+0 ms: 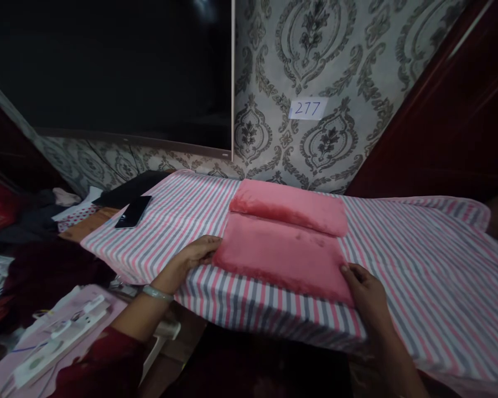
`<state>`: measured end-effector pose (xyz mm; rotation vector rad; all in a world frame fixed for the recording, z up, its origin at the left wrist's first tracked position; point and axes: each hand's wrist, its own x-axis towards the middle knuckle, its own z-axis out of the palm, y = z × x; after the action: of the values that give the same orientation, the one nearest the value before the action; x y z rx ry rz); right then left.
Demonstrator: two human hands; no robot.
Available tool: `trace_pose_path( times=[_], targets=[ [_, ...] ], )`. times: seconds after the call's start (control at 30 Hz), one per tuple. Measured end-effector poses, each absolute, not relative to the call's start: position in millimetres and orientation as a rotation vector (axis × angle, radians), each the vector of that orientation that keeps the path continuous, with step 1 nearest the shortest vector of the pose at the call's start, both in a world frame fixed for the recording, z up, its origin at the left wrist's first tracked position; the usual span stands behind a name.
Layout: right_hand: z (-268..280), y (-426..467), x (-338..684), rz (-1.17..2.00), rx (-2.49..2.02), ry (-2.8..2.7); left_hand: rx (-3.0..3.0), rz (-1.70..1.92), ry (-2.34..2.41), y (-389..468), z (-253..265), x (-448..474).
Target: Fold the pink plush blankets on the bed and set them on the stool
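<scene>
A pink plush cloth [280, 254] lies on a striped sheet [415, 260], its far part folded into a thick flap [290, 205]. At its near left corner, my left hand [197, 251] grips the edge between thumb and fingers. My right hand [365, 290] pinches the right edge near the front corner, thumb on top. The fingertips of both hands are partly hidden by the cloth.
A smartphone [134, 211] rests on the sheet at the left, beside a black flat item [133, 187]. A large television [108, 72] hangs behind. At lower left, a white power strip [62, 342] sits on a pink surface near piled clothes [45, 271].
</scene>
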<state>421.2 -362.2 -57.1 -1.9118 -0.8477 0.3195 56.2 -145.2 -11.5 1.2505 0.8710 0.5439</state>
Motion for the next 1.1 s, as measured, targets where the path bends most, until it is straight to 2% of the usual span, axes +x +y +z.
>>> trace_pose_path(
  times=[0.1, 0.23, 0.37, 0.47, 0.67, 0.8, 1.1],
  targets=[
    [-58, -364, 422, 0.313, -1.899, -0.854, 1.354, 0.329, 0.806, -143, -6, 54],
    [-67, -375, 415, 0.209, -1.938, -0.841, 1.515, 0.235, 0.776, -142, 1, 51],
    [-78, -392, 403, -0.077, -1.976, -0.922, 1.569, 0.319, 0.696, -146, 10, 50],
    [-81, -399, 396, -0.158, -1.949, -1.001, 1.637, 0.427, 0.602, -149, 12, 53],
    [-77, -402, 402, -0.051, -2.011, -0.866, 1.486, 0.562, 0.823, -141, -15, 36],
    [-74, -405, 406, -0.002, -2.039, -0.856, 1.485, 0.498, 0.861, -138, -28, 17],
    [-67, -377, 430, 0.174, -2.058, -0.943, 1.625, 0.288, 0.813, -131, 6, 42]
  ],
)
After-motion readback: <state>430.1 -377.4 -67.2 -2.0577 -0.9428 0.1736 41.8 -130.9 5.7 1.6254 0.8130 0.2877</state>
